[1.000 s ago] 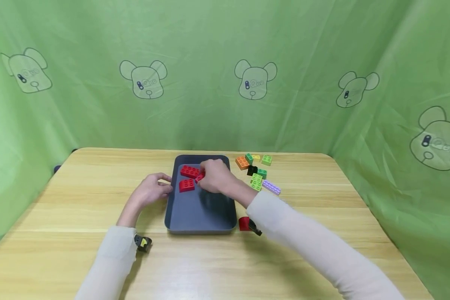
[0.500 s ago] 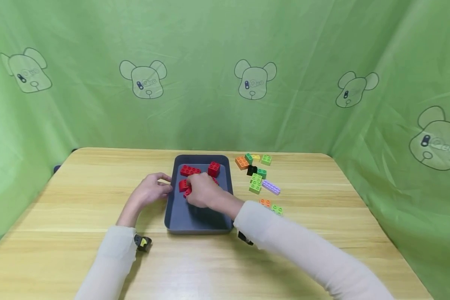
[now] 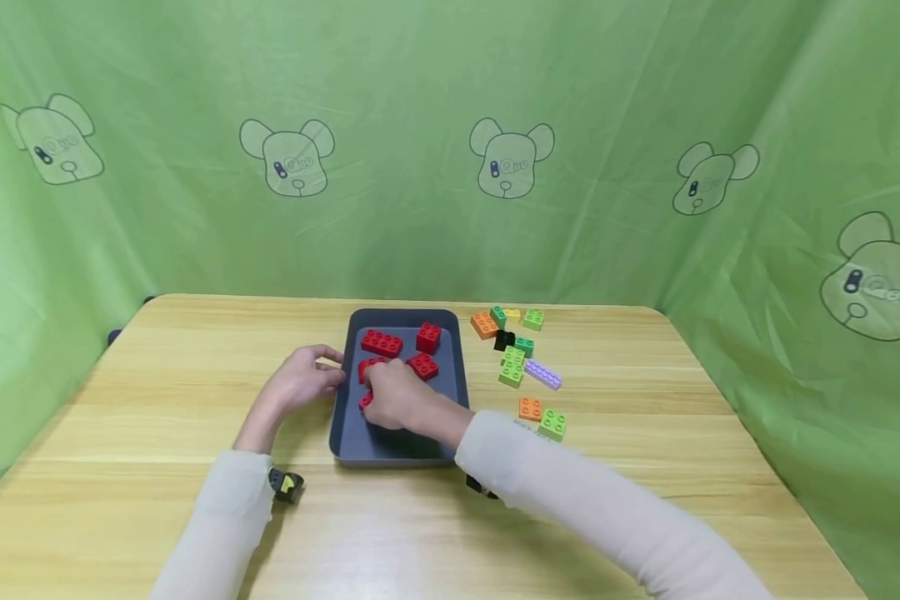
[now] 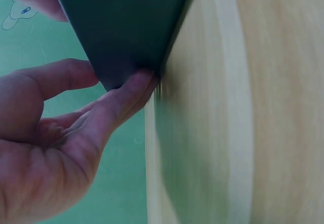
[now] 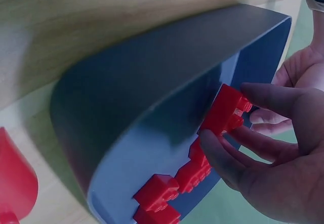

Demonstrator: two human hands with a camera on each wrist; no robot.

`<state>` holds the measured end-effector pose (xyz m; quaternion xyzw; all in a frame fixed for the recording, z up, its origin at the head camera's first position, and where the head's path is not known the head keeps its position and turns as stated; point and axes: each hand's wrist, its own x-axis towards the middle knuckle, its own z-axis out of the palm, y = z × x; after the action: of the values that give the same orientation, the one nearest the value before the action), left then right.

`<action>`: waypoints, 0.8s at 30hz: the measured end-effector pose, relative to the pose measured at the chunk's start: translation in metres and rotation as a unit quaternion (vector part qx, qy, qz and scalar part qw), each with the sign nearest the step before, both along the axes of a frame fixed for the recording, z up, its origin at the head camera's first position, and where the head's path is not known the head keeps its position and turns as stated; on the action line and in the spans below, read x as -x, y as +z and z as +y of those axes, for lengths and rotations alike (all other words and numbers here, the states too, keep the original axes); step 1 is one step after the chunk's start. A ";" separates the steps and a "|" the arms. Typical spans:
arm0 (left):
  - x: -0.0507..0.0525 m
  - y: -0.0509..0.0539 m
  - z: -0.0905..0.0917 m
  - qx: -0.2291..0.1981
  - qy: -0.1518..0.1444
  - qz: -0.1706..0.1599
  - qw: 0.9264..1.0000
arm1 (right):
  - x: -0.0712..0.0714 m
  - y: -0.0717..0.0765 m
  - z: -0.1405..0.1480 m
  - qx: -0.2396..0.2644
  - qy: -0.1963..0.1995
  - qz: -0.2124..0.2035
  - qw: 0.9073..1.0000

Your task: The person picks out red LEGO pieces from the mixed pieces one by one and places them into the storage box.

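In the head view, my right hand (image 3: pixel 401 396) reaches into a dark grey tray (image 3: pixel 401 462). It pinches a red toy brick (image 3: pixel 365 402) near the tray's left side, mostly covered by the fingers there. The right wrist view shows this studded brick (image 5: pixel 220 110) between thumb and fingertips, low inside the tray. Other red bricks lie around it, among them a long brick (image 3: pixel 381 342) and a square one (image 3: pixel 428 337). My left hand (image 3: pixel 303 383) touches the tray's left wall from outside; the left wrist view shows its extended fingers against the tray (image 4: pixel 126 26).
Right of the tray, several loose bricks lie on the wooden table (image 3: pixel 630 467), including a purple one (image 3: pixel 543 373), an orange one (image 3: pixel 529 408) and a light green one (image 3: pixel 552 424). A red curved block (image 5: pixel 15 178) lies outside the tray. A green curtain (image 3: pixel 405 233) hangs behind.
My right hand has moved left and nearer inside the tray with the red brick, uncovering two red bricks at the tray's right. The left hand has stayed put.
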<state>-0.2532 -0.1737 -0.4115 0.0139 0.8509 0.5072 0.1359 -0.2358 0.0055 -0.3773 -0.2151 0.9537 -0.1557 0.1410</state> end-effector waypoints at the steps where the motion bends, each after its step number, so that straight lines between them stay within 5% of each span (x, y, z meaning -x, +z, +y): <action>1: 0.000 0.000 0.000 0.001 0.001 0.000 1.000 | 0.000 0.000 0.000 -0.002 0.002 0.001 1.000; 24: -0.001 0.000 0.000 0.005 0.005 0.000 1.000 | -0.003 -0.007 -0.003 -0.025 0.001 -0.008 1.000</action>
<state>-0.2527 -0.1739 -0.4115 0.0092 0.8535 0.5035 0.1340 -0.2326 0.0021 -0.3838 -0.2111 0.9560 -0.1330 0.1543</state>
